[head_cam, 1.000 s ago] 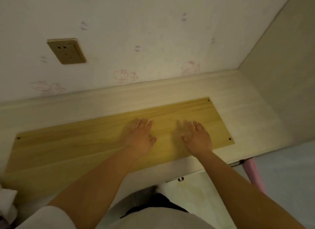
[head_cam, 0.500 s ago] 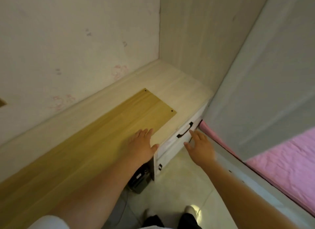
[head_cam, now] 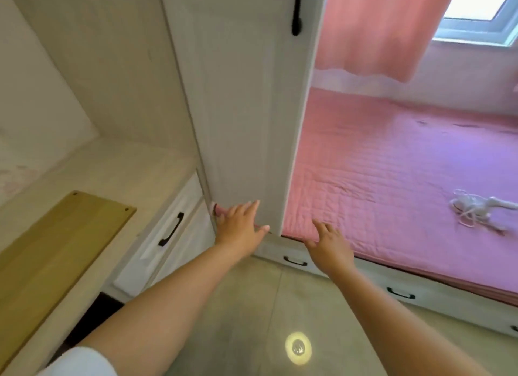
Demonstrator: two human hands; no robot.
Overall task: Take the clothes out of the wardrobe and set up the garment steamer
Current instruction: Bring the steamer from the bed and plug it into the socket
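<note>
Pale floor tiles (head_cam: pixel 246 314) run up to a white wardrobe door (head_cam: pixel 246 109) at 12 o'clock, its black handle (head_cam: pixel 296 11) near the top. Left hand (head_cam: pixel 239 225) and right hand (head_cam: pixel 330 245) reach toward the door's lower edge, each grip released, fingers spread, holding nothing. Pink bedding (head_cam: pixel 392 165) lies at 2 o'clock with a white cord bundle (head_cam: pixel 473 207) on it; whether that belongs to the steamer cannot be told. A yellow wooden board (head_cam: pixel 56 249) rests on the table (head_cam: pixel 134 168) at 9 o'clock. No clothes show.

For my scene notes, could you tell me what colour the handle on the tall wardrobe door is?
Black; the handle shows best in the head view.
</note>
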